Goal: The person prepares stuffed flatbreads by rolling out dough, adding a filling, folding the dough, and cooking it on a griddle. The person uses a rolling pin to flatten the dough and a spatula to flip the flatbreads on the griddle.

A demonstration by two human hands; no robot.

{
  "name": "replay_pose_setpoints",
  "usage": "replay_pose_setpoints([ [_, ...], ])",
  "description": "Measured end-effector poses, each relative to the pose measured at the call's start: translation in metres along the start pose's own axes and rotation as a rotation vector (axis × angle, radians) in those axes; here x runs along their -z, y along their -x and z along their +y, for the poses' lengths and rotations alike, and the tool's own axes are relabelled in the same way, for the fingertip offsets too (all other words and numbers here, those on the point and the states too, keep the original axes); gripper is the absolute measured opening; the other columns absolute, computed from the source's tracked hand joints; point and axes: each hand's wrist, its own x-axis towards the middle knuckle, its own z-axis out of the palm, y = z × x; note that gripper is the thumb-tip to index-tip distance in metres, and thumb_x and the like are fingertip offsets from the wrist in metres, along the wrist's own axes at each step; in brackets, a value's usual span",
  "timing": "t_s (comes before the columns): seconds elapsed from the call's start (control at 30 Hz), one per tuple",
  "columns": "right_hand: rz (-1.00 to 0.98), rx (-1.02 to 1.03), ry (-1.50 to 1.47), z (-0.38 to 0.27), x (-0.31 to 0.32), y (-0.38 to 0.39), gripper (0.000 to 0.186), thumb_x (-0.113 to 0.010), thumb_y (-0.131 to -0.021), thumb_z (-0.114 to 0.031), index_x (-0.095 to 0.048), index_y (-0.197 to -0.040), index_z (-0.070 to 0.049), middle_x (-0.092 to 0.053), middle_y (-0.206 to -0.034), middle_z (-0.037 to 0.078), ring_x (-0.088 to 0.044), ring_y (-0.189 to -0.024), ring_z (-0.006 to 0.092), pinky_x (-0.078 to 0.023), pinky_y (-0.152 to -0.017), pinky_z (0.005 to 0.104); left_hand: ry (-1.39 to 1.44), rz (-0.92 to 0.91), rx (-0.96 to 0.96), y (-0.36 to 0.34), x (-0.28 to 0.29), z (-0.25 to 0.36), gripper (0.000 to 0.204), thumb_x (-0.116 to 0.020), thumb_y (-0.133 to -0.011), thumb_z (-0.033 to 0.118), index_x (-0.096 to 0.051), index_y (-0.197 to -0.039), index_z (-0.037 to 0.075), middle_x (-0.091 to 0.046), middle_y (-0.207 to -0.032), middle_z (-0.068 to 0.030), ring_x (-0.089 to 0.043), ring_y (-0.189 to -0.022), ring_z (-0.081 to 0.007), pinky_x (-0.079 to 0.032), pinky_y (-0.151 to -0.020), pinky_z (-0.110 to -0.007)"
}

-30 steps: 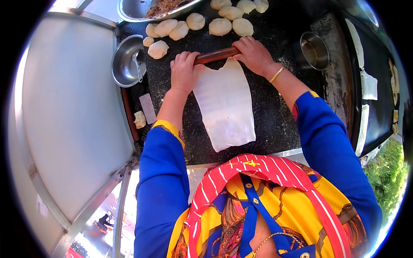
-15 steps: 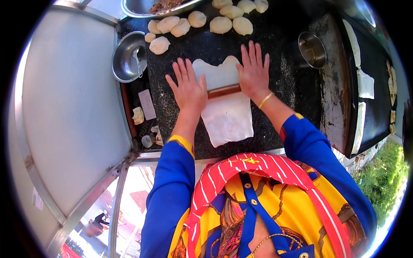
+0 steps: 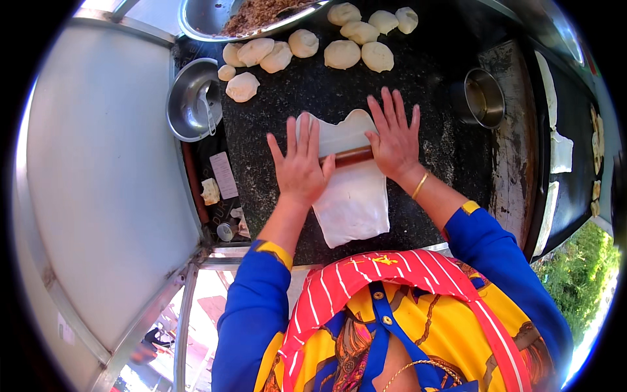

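A thin white sheet of dough point(image 3: 353, 202) lies stretched out on the black speckled worktop in front of me. Across its upper part rests a brown rolling pin point(image 3: 349, 157). My left hand point(image 3: 302, 170) lies flat over the pin's left end, fingers stretched toward the far side. Over the right end is my right hand point(image 3: 397, 140), its fingers also straight and spread. Both palms press from above without wrapping round the pin, and they hide its ends. The far edge of the dough is wavy, with a dip in the middle.
Several pale dough balls point(image 3: 342, 55) sit along the far side, below a metal basin of brown filling point(image 3: 255, 18). At left stands a steel bowl point(image 3: 179, 104) with a white spoon; at right, a metal pot point(image 3: 484, 98). A dark griddle point(image 3: 575, 176) holds flat dough pieces farther right.
The whole view has shifted, so everything appears lower. Under my flat hands the rolling pin has moved slightly toward the far edge of the dough. My left hand sits a little farther right.
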Motion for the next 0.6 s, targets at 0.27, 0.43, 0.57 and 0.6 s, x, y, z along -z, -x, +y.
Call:
replay_pose_setpoints([
  [0.27,0.061,-0.081,-0.012,0.007,-0.017,-0.036,0.065,-0.056,-0.097,-0.034,-0.033,-0.152,-0.009,-0.027,-0.161,0.017,-0.023,-0.149,0.035,-0.018,-0.114,0.0648,-0.175,0.049,0.157,-0.048,-0.016,-0.018,0.065,-0.048,-0.099,0.041,-0.032,-0.155,0.011,-0.023,-0.165,-0.0083,-0.016,-0.153,-0.0302,-0.001,-0.117,-0.065],
  [0.43,0.243,-0.122,-0.031,0.015,-0.021,-0.088,0.065,-0.056,-0.097,-0.033,-0.033,-0.151,-0.007,-0.024,-0.161,0.018,-0.021,-0.149,0.0356,-0.018,-0.114,0.0651,-0.202,0.141,0.16,-0.091,-0.015,-0.029,0.06,-0.043,-0.102,0.037,-0.032,-0.155,0.011,-0.021,-0.165,-0.0086,-0.015,-0.153,-0.0307,-0.003,-0.118,-0.063],
  [0.57,0.161,-0.092,-0.015,0.014,-0.023,-0.063,0.065,-0.057,-0.097,-0.034,-0.033,-0.151,-0.007,-0.026,-0.161,0.018,-0.023,-0.149,0.0362,-0.019,-0.114,0.0655,-0.109,0.083,0.106,-0.078,-0.02,-0.029,0.061,-0.042,-0.102,0.037,-0.029,-0.155,0.011,-0.02,-0.166,-0.0078,-0.013,-0.153,-0.0302,-0.004,-0.118,-0.062],
  [0.6,0.092,-0.088,-0.004,0.013,-0.021,-0.049,0.066,-0.057,-0.097,-0.034,-0.033,-0.152,-0.008,-0.026,-0.161,0.018,-0.024,-0.148,0.0363,-0.019,-0.114,0.0657,-0.111,0.03,0.049,-0.061,-0.018,-0.023,0.061,-0.042,-0.102,0.038,-0.029,-0.155,0.011,-0.019,-0.166,-0.0078,-0.012,-0.153,-0.0303,-0.004,-0.119,-0.062],
])
